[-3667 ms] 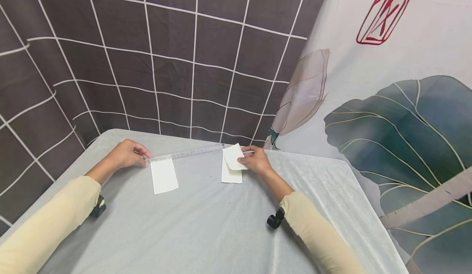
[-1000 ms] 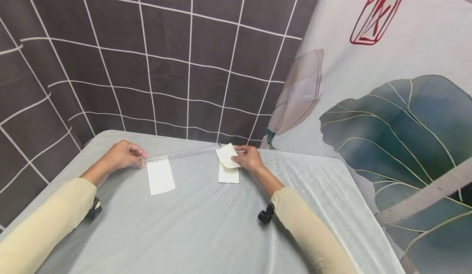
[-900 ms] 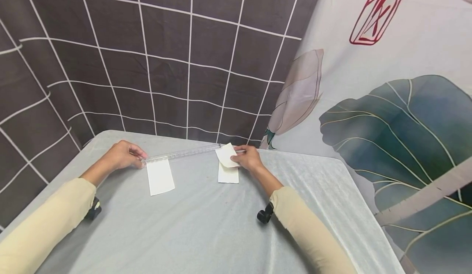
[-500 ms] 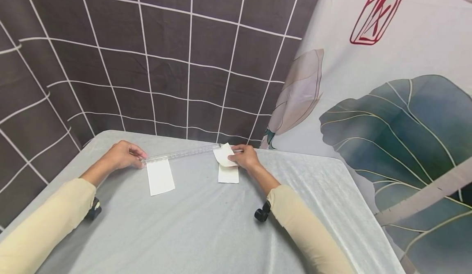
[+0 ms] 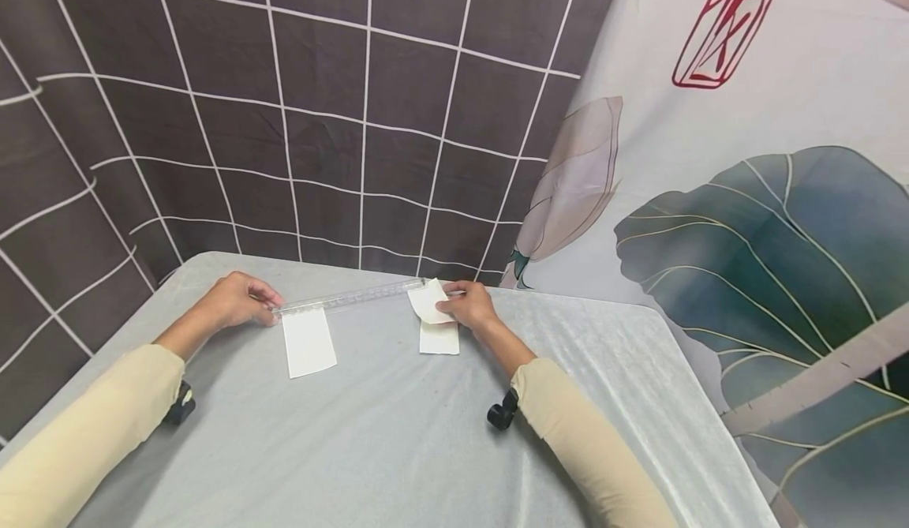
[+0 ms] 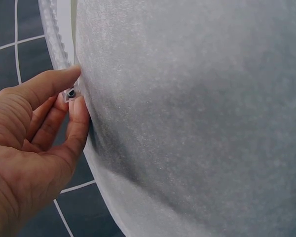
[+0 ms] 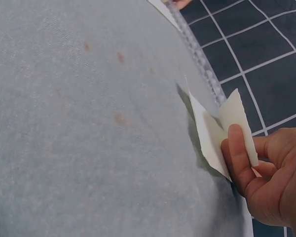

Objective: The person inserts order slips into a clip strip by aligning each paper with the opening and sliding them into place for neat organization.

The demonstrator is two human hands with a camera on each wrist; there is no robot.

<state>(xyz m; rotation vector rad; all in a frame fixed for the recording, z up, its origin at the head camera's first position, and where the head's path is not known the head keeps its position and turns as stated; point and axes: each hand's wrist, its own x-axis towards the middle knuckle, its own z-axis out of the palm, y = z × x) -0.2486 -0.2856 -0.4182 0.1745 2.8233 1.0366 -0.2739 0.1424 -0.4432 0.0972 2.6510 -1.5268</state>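
Now the right hand [image 5: 470, 305] sits slightly nearer the left hand [image 5: 238, 301] than it did a second ago, and the creamy paper flap [image 5: 429, 301] it pinches between thumb and fingers has shifted the same way. The flap therefore lies further across the white paper [image 5: 439, 341] beneath it, which has kept its place on the worktop [image 5: 355, 441], just below the right hand's fingertips; whether the two are one folded sheet cannot be told.

The left hand has barely stirred: its thumb and a finger pinch the near end of a clear ridged plastic strip [image 5: 348, 297]. This strip runs between the hands, as it did before, its far end reaching the flap. Just beside the left hand, a white rectangular sheet [image 5: 310, 343] meets the strip along its top edge, unmoved. Beyond both hands hangs a dark gridded cloth [image 5: 319, 117].
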